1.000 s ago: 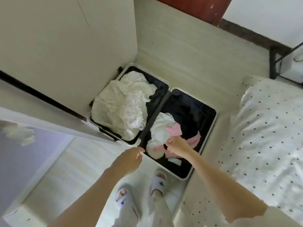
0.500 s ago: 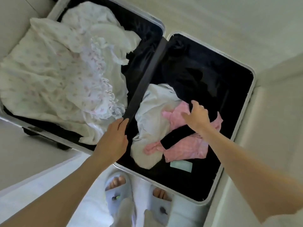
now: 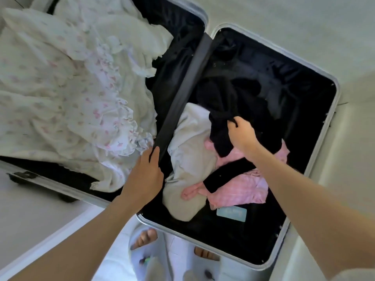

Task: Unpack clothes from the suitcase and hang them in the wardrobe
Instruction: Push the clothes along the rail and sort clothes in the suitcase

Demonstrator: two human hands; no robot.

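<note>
The right hand [image 3: 241,134] has its grip curled tight around a black garment [image 3: 221,110], lifted above the pink clothes [image 3: 243,185] in the suitcase [image 3: 316,151]'s right half. The left hand [image 3: 144,175] rests on the black centre divider [image 3: 182,96], fingers fairly straight, beside the white floral dress [image 3: 67,94].
</note>
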